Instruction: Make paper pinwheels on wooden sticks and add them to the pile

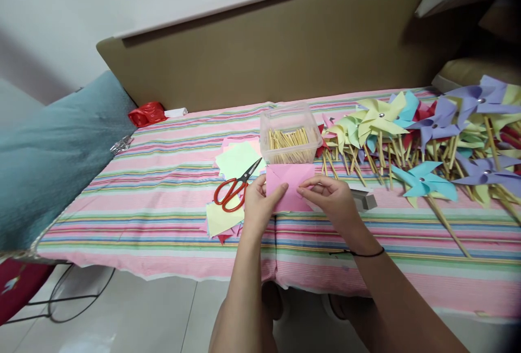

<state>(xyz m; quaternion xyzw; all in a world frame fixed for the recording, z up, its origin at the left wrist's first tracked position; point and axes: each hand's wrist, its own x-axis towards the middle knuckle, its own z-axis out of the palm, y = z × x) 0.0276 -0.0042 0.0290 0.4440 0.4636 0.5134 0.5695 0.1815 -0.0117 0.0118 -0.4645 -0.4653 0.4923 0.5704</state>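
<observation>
A square of pink paper (291,179) is held up in front of the clear plastic box, with slits showing at its upper left. My left hand (262,201) grips its left side, thumb across the front. Thumb and forefinger of my right hand (325,193) are pinched together against the right part of the paper; whatever sits between those fingertips is too small to make out. Red-handled scissors (234,191) lie left of my left hand, blades pointing away. Close behind the paper, the plastic box (266,119) holds many short wooden sticks (288,141).
Finished paper pinwheels (421,179) on sticks are heaped at the right. Stacked paper sheets (236,160) and more cut paper (222,218) lie at the left. A grey box-shaped object (363,199) sits by my right wrist. Farther left is a red plastic bag (147,114).
</observation>
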